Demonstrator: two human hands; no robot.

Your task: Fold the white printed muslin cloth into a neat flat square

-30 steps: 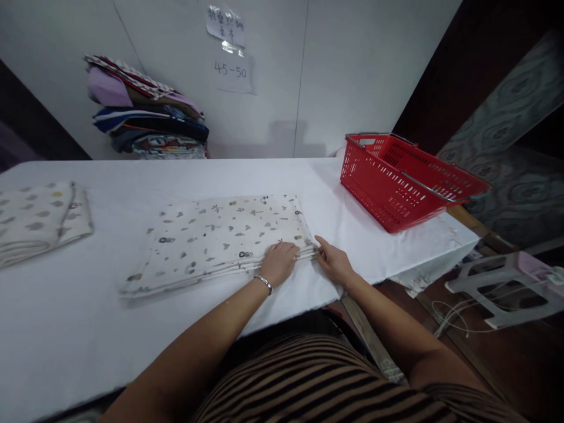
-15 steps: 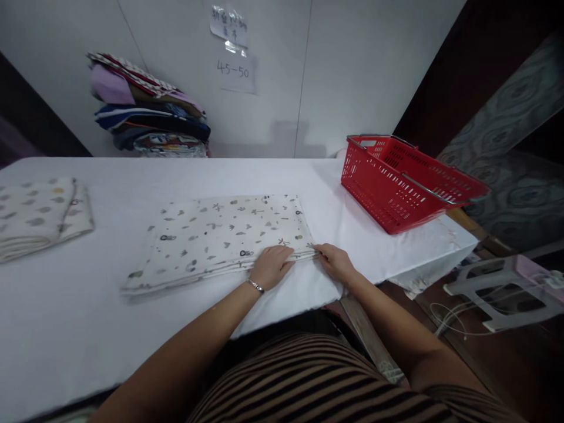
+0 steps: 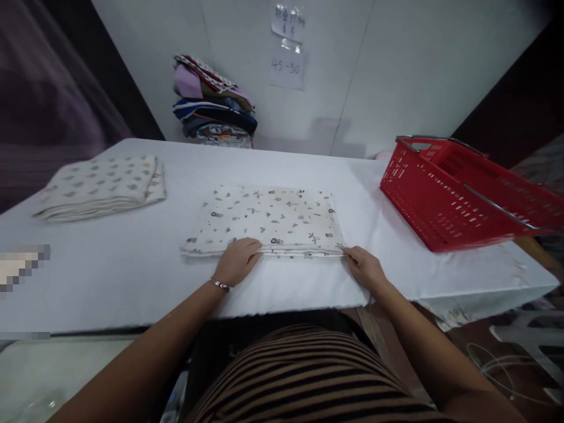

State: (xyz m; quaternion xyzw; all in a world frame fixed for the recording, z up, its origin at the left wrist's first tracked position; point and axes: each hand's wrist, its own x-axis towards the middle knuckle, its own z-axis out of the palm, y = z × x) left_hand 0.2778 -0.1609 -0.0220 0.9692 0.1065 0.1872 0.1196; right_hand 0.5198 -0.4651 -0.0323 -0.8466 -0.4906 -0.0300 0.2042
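A folded white cloth (image 3: 268, 220) with small grey, yellow and brown prints lies flat on the white-covered table (image 3: 282, 288) in front of me. Its layers show along the near edge. My left hand (image 3: 240, 259), with a bracelet at the wrist, is closed on that edge left of its middle, thumb toward the right. At the near right corner, my right hand (image 3: 365, 265) pinches the layers between thumb and fingers. The fingertips of both hands are partly hidden by the cloth and the hands themselves.
Another folded printed cloth (image 3: 106, 182) lies at the left of the table. A red plastic basket (image 3: 434, 205) stands at the right. Behind the table is a stack of folded fabrics (image 3: 214, 111). Paper signs (image 3: 286, 67) hang on the wall. A pixelated patch covers the left edge.
My left hand has slid left along the cloth's near edge, farther from my right hand, which stays at the corner. The view has turned to the left.
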